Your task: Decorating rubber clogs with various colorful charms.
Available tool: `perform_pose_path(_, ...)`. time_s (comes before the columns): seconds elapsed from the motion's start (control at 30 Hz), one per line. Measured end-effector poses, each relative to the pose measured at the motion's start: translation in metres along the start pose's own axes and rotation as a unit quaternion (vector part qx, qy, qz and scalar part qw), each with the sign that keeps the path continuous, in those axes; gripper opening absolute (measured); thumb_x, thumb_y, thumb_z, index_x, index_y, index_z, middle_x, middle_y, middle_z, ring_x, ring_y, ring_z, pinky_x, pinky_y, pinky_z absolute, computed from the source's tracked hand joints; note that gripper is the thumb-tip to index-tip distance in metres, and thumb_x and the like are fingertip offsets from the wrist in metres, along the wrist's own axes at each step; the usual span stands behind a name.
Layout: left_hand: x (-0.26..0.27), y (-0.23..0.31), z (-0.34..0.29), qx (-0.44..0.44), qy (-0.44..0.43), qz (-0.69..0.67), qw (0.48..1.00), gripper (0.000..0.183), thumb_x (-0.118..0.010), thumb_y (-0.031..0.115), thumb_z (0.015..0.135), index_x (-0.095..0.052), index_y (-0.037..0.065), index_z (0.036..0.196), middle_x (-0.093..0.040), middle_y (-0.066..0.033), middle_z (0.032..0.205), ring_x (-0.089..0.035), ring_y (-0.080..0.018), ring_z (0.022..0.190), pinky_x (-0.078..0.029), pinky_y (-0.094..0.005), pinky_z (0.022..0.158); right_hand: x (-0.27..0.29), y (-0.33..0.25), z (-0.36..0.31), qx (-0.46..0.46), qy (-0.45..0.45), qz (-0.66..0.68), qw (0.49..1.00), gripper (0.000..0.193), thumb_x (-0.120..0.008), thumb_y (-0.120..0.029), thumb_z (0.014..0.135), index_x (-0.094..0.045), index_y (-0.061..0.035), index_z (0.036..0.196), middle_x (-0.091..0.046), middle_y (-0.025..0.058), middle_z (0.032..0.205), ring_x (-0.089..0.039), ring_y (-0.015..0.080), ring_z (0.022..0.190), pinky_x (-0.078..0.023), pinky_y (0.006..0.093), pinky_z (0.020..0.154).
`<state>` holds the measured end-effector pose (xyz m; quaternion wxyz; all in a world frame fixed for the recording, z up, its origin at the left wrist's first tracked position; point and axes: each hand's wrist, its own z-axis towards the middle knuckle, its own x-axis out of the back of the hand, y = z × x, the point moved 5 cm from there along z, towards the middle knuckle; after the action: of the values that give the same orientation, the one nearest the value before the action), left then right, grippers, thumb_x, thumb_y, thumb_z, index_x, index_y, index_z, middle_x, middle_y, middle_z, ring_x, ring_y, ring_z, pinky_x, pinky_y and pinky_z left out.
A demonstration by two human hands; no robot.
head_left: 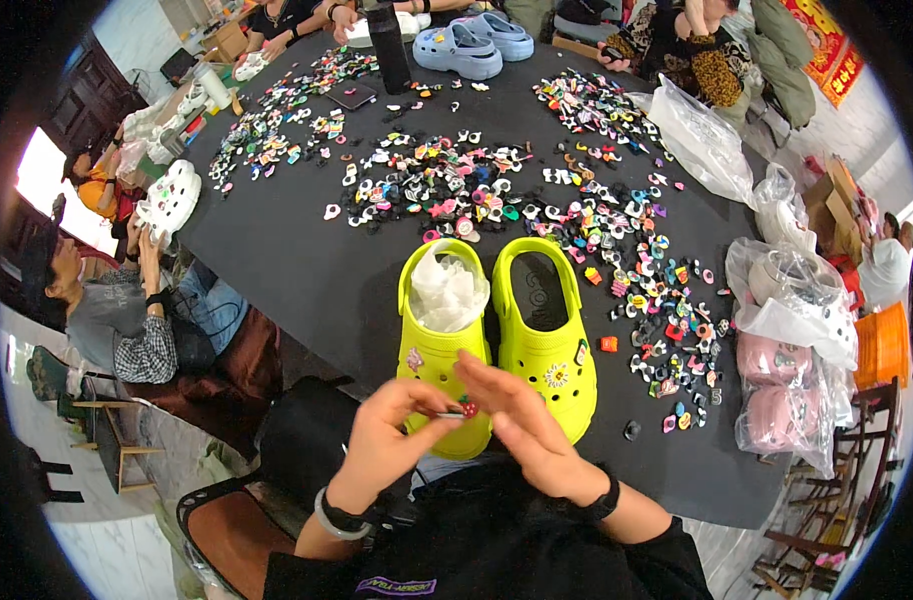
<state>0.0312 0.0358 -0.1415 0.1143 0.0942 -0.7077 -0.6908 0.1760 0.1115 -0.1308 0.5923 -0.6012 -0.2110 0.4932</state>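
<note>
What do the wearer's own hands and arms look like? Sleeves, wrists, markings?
Left hand and right hand both ungloved. Left wrist: black band plus pale bangle. Right wrist: dark wristband only. Short black sleeves. No cables visible.

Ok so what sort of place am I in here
Probably a small shoe workshop: heaps of small charms lie across a big black table, yellow-green clogs stand in front of you, and another person beside the table holds a white clog.

My black table (297, 240) carries lime-green clogs (549, 352) near me, scattered charms (442, 182) beyond, blue clogs (459, 52) far off, clear plastic (699, 142) at right.
</note>
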Motion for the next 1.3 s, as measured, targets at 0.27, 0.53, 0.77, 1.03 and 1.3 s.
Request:
perform_pose_path(0.27, 0.024, 0.023, 0.024, -0.110, 0.007, 0.276, 0.955, 0.014, -0.079, 0.004, 0.073, -0.073, 0.003, 0.085, -0.067, -0.0069, 0.085, -0.061, -0.0156, 0.079, -0.047, -0.0271, 0.072, 0.060, -0.027, -0.032, 0.039, 0.150, -0.041, 0.987, 0.043, -0.043, -0.017, 0.101, -0.035, 0.0006, 0.139, -0.037, 0.0177, 0.148, -0.044, 0.0314, 0.133, -0.032, 0.0445, 0.110)
perform_pose_path(0.53, 0.010, 0.026, 0.037, -0.191, 0.018, 0.347, 0.918, 0.014, -0.079, 0.008, 0.070, -0.071, 0.003, 0.080, -0.068, -0.0078, 0.080, -0.062, -0.0239, 0.078, -0.046, -0.0344, 0.074, 0.079, -0.025, -0.064, 0.043, 0.197, -0.045, 0.978, 0.039, -0.048, -0.014, 0.098, -0.040, -0.0003, 0.134, -0.046, 0.0162, 0.139, -0.054, 0.0253, 0.120, -0.040, 0.0384, 0.101)
perform_pose_path(0.77, 0.011, 0.035, 0.051, -0.122, -0.107, 0.425, 0.891, 0.016, -0.082, 0.010, 0.067, -0.068, 0.005, 0.074, -0.069, -0.0050, 0.079, -0.062, -0.0227, 0.080, -0.044, -0.0344, 0.078, 0.102, -0.020, -0.080, 0.037, 0.238, -0.018, 0.970, 0.037, -0.054, -0.012, 0.096, -0.044, -0.0005, 0.129, -0.049, 0.0127, 0.131, -0.056, 0.0203, 0.110, -0.042, 0.0348, 0.097)
perform_pose_path(1.03, 0.001, 0.043, 0.056, -0.141, -0.177, 0.516, 0.826, 0.029, -0.082, 0.018, 0.065, -0.068, 0.005, 0.087, -0.066, -0.0056, 0.087, -0.058, -0.0252, 0.089, -0.041, -0.0378, 0.080, 0.112, -0.018, -0.086, 0.039, 0.242, -0.009, 0.969, 0.031, -0.057, -0.006, 0.094, -0.049, -0.0012, 0.123, -0.050, 0.0099, 0.126, -0.056, 0.0162, 0.106, -0.043, 0.0321, 0.095)
perform_pose_path(1.3, -0.012, 0.060, 0.083, -0.245, -0.200, 0.598, 0.736, 0.057, -0.087, 0.027, 0.057, -0.059, 0.005, 0.101, -0.061, -0.0117, 0.100, -0.056, -0.0333, 0.095, -0.042, -0.0425, 0.083, 0.117, -0.017, -0.087, 0.030, 0.246, -0.011, 0.969, 0.030, -0.058, -0.008, 0.094, -0.049, -0.0016, 0.122, -0.051, 0.0086, 0.124, -0.056, 0.0150, 0.103, -0.044, 0.0315, 0.094)
